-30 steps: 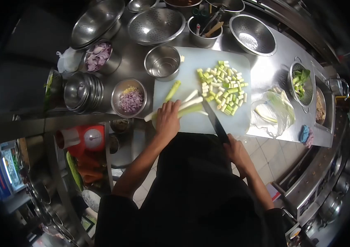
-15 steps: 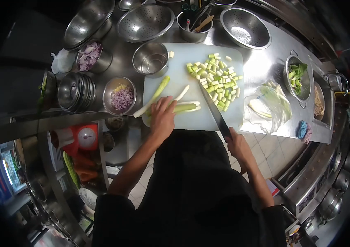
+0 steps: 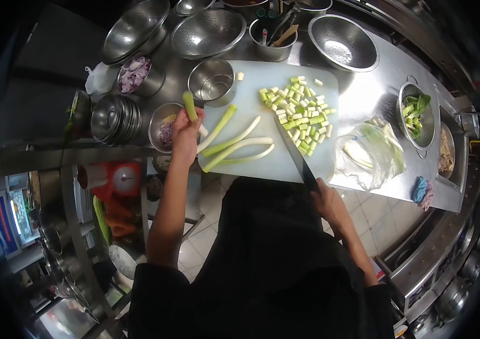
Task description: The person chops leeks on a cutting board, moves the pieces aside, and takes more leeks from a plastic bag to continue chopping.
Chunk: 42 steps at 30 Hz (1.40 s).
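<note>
My left hand [image 3: 186, 131] is closed on a green stalk piece [image 3: 190, 105], raised beside the left edge of the white cutting board [image 3: 251, 85], over the bowl of chopped onion [image 3: 165, 134]. Several long green-white stalks [image 3: 234, 150] lie on the board's left half. My right hand [image 3: 328, 202] grips the handle of a long knife [image 3: 295, 155] at the board's front edge. The blade rests on the board, pointing away from me, with its tip by the pile of cut stalk pieces [image 3: 302, 116].
A steel pot [image 3: 212, 81] stands at the board's back left corner. Colanders [image 3: 344, 43], a utensil container [image 3: 274, 52] and a pot of sliced onion [image 3: 138, 76] sit behind. A plastic bag [image 3: 371, 158] and a colander of greens [image 3: 418, 116] are on the right.
My left hand has moved up and left from the stalks on the board and now holds one piece raised. The remaining stalks lie uncovered. My right hand and the knife have barely moved.
</note>
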Available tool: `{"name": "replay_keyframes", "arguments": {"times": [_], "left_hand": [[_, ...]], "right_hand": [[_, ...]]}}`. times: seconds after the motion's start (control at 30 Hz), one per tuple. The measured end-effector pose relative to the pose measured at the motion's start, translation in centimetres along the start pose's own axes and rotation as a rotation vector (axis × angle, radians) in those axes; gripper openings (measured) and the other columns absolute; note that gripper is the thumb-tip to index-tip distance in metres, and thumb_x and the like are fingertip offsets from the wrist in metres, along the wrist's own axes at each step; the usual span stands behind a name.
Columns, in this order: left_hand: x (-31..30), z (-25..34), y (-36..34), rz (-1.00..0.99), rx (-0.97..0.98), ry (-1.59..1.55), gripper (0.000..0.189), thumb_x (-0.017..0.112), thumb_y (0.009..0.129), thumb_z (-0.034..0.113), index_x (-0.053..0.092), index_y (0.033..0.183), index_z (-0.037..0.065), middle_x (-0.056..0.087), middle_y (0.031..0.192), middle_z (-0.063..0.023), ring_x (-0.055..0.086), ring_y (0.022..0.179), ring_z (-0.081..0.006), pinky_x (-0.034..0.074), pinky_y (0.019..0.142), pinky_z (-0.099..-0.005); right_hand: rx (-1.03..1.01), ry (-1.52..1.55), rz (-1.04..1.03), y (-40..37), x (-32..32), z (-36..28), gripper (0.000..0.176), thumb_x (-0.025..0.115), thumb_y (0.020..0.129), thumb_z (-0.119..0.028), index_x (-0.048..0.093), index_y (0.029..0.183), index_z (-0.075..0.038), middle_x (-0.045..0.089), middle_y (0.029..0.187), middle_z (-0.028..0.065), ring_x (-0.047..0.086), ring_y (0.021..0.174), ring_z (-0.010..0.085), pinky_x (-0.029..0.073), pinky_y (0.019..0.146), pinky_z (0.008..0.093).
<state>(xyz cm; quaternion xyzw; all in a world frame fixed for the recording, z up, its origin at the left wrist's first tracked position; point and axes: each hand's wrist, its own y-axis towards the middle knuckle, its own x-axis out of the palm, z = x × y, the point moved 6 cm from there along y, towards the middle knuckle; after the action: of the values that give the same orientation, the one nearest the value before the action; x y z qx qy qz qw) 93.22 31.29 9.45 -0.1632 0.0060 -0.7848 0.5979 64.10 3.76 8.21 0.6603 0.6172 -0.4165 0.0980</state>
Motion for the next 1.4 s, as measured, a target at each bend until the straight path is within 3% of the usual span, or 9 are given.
{"name": "replay_keyframes", "arguments": {"times": [0.07,0.43,0.53,0.63,0.7,0.97,1.13,1.2,1.4], "left_hand": [[-0.6,-0.2,0.3,-0.104,0.087,-0.207,0.029,0.049,0.088,-0.010,0.051,0.114,0.001,0.055,0.118,-0.0088,0.050,0.117,-0.0182,0.035,0.102,-0.0286],[-3.5,-1.1,-1.9,0.057,0.062,0.287,0.074,0.065,0.068,-0.017,0.042,0.135,0.003,0.046,0.139,-0.0128,0.038,0.134,-0.0230,0.036,0.107,-0.0320],[-1.8,2.9,-3.3,0.080,0.490,0.892,0.080,0.070,0.065,-0.010,0.041,0.138,0.006,0.037,0.145,-0.0167,0.034,0.137,-0.0292,0.026,0.113,-0.0366],[3.0,3.6,-5.6,-0.119,0.491,0.864,0.079,0.072,0.067,-0.007,0.042,0.138,0.009,0.034,0.147,-0.0175,0.033,0.137,-0.0322,0.025,0.114,-0.0380],[7.8,1.0,-7.2,-0.329,0.303,0.938,0.078,0.075,0.067,0.000,0.042,0.137,0.005,0.033,0.146,-0.0181,0.032,0.137,-0.0351,0.027,0.113,-0.0405],[10.4,-7.2,-4.8,-0.287,0.498,1.193,0.056,0.072,0.072,0.003,0.049,0.123,0.000,0.052,0.105,-0.0121,0.050,0.100,-0.0318,0.040,0.085,-0.0425],[11.0,-4.5,-6.3,-0.152,0.574,1.216,0.051,0.073,0.068,0.001,0.054,0.116,0.002,0.054,0.111,-0.0116,0.050,0.110,-0.0309,0.039,0.087,-0.0422],[10.6,-4.4,-6.3,-0.214,0.527,1.199,0.045,0.073,0.069,0.001,0.057,0.111,0.003,0.055,0.112,-0.0102,0.052,0.110,-0.0292,0.038,0.088,-0.0427],[10.3,-5.9,-5.0,-0.267,0.536,1.110,0.035,0.070,0.071,0.001,0.058,0.103,0.007,0.058,0.104,-0.0093,0.056,0.101,-0.0307,0.040,0.085,-0.0416]], "right_hand": [[-0.044,-0.031,0.059,-0.1,-0.3,-0.1,0.037,0.059,0.088,-0.014,0.048,0.120,0.000,0.059,0.075,0.0303,0.058,0.074,0.0489,0.044,0.064,0.0545],[0.037,-0.026,-0.040,-0.6,-0.5,-0.3,0.039,0.058,0.089,-0.014,0.047,0.122,0.002,0.060,0.076,0.0308,0.059,0.075,0.0488,0.044,0.066,0.0554],[0.066,-0.017,-0.057,-0.5,-0.1,-0.2,0.038,0.057,0.089,-0.014,0.046,0.122,0.002,0.060,0.075,0.0305,0.059,0.075,0.0489,0.045,0.066,0.0551],[0.079,-0.036,-0.041,-0.5,-0.2,-0.1,0.038,0.056,0.089,-0.014,0.046,0.122,0.002,0.061,0.076,0.0303,0.059,0.077,0.0489,0.045,0.067,0.0549],[0.085,-0.018,-0.027,-0.4,0.2,0.4,0.039,0.056,0.090,-0.014,0.047,0.124,0.002,0.060,0.074,0.0293,0.059,0.074,0.0483,0.044,0.064,0.0532],[0.185,0.004,-0.070,0.8,0.4,-1.3,0.031,0.054,0.089,-0.013,0.045,0.117,0.000,0.061,0.076,0.0301,0.059,0.077,0.0498,0.044,0.066,0.0564],[0.138,-0.081,-0.011,0.8,-0.1,-2.3,0.042,0.051,0.093,-0.017,0.045,0.126,0.007,0.058,0.067,0.0253,0.058,0.061,0.0396,0.045,0.059,0.0454],[0.079,-0.106,0.006,1.0,-0.1,-2.6,0.032,0.055,0.089,-0.012,0.045,0.116,0.001,0.060,0.074,0.0301,0.058,0.074,0.0499,0.044,0.065,0.0570],[0.035,-0.107,-0.013,1.3,0.4,-2.9,0.033,0.055,0.089,-0.012,0.045,0.117,0.001,0.059,0.072,0.0300,0.057,0.073,0.0502,0.043,0.064,0.0575]]}}
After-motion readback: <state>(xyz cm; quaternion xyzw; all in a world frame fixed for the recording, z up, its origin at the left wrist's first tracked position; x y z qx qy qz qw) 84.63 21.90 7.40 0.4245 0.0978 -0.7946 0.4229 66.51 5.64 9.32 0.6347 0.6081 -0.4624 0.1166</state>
